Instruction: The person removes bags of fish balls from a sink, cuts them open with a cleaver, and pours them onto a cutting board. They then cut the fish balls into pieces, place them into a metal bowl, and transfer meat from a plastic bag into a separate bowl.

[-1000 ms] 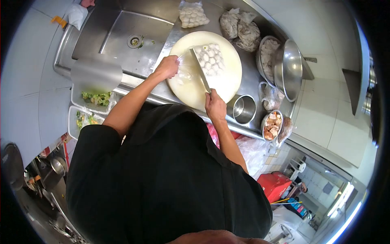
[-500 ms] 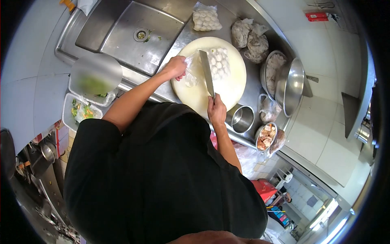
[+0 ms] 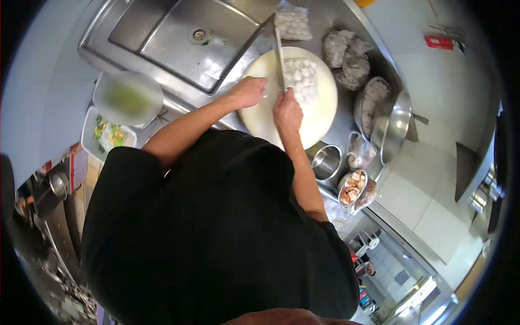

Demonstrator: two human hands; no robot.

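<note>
A clear plastic bag of white balls lies on a round, pale cutting board. My right hand is closed around the handle of a kitchen knife. Its blade points away from me along the left side of the balls and shows almost edge-on. Just left of the knife, my left hand is closed in a pinch over the board, at the loose end of the bag. The plastic between its fingers is hardly visible now.
A steel sink adjoins the board's left side. Another bag of white balls lies beyond it. To the right stand bagged food, a large steel bowl, a steel pot and a bowl of meat chunks.
My right hand and the knife have moved away from me, and the blade has turned edge-on. My hands are closer together. The whole view has shifted slightly.
</note>
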